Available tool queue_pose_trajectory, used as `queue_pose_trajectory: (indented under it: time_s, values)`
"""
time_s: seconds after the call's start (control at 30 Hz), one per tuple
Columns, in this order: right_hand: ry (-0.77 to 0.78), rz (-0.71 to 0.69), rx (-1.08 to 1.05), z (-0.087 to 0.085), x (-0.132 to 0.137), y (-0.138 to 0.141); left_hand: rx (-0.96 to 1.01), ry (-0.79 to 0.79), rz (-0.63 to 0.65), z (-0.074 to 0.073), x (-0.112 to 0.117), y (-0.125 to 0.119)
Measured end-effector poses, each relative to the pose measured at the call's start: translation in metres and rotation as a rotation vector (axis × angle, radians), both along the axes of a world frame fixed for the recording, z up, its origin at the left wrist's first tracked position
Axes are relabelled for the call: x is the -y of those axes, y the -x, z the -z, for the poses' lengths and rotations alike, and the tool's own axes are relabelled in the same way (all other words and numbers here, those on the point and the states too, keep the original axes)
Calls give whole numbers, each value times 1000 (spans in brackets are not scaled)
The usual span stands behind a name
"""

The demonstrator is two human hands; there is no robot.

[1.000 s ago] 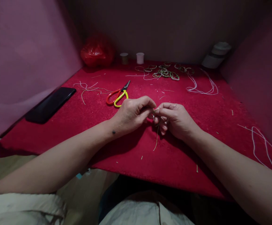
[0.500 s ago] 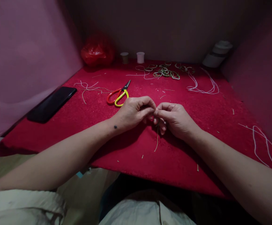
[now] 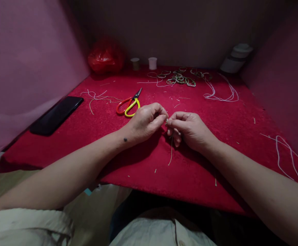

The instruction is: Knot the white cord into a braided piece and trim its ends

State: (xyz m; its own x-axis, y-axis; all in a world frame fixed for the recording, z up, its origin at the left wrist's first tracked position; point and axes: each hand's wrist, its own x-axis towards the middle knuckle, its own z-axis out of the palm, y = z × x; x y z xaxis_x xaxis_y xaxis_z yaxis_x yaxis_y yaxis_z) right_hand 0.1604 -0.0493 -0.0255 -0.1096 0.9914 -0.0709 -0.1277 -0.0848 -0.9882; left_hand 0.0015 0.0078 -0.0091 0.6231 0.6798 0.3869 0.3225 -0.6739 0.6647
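My left hand [image 3: 145, 123] and my right hand [image 3: 190, 130] meet fingertip to fingertip over the middle of the red cloth [image 3: 215, 164]. Both are closed in a pinch on a thin pale cord [image 3: 170, 152], whose loose end hangs down from between them onto the cloth. Something small sits at the pinch, too small to name. Red and yellow scissors [image 3: 128, 104] lie just beyond my left hand.
A black phone [image 3: 56, 114] lies at the left edge. Finished braided loops [image 3: 181, 79] and white cords [image 3: 222, 94] lie at the back, with more cords [image 3: 286, 159] on the right. A red bag [image 3: 105, 56], two small spools [image 3: 152, 63] and a white container [image 3: 236, 58] stand along the back wall.
Both hands stay together at the same spot; the fingers shift slightly on the cord, and the view drifts a little.
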Motion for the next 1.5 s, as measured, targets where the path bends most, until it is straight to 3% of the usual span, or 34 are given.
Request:
queue_pose_trajectory:
  time_s: [0.27,0.43,0.57,0.83,1.03,1.37,1.5]
  values:
    - [22,41,-50,0,-1,0,112,-98,-33,0,5,1]
    - [19,31,-76,2,-1,0,101,3,-108,-1,3,1]
    - [12,35,-76,1,-1,0,124,79,-94,-3,2,1]
    - [-1,18,-55,2,-1,0,-15,-257,-8,-1,4,3]
    - [-6,8,-42,1,0,0,-56,-347,83,6,0,2]
    - [-1,23,-58,2,-1,1,98,-76,-9,0,3,0]
    - [16,57,-120,1,-2,0,80,-96,-27,-1,7,2]
